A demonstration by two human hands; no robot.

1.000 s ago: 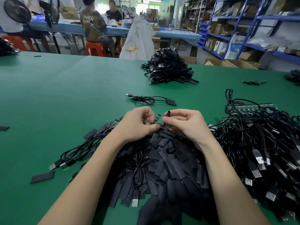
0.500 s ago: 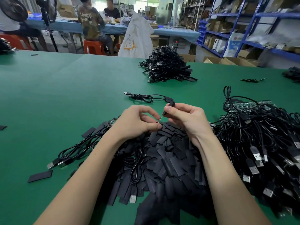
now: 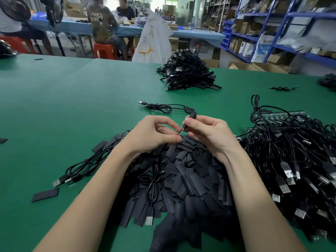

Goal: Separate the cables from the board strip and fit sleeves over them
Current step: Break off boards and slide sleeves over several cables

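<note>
We are in the middle of sleeving one cable end. Our right hand [image 3: 209, 135] pinches a black sleeve [image 3: 190, 118] between thumb and forefinger, with the sleeve pointing up and to the far side. Our left hand [image 3: 154, 133] pinches the small board end of the cable [image 3: 180, 132] with curled fingers, just beside the mouth of the sleeve. The two hands are close together, almost touching, above the pile of loose sleeves [image 3: 181, 179] that lies near us on the green table [image 3: 63, 106].

To do this step well, we think the board end should be held straight in line with the sleeve, so it enters without catching on the edge. We should squeeze the sleeve lightly at its sides to open the flat mouth, then slide it over with a small steady push. Too strong a pinch would close the mouth again.

The cable itself runs down from our left hand; we cannot tell exactly which of the cords below belongs to it. The unsleeved cables [image 3: 291, 151] lie in a heap at the right, on top of the board strip [image 3: 283, 114]. One finished cable [image 3: 163, 107] lies just beyond our hands, and a larger finished heap [image 3: 187, 71] sits farther away.
</note>
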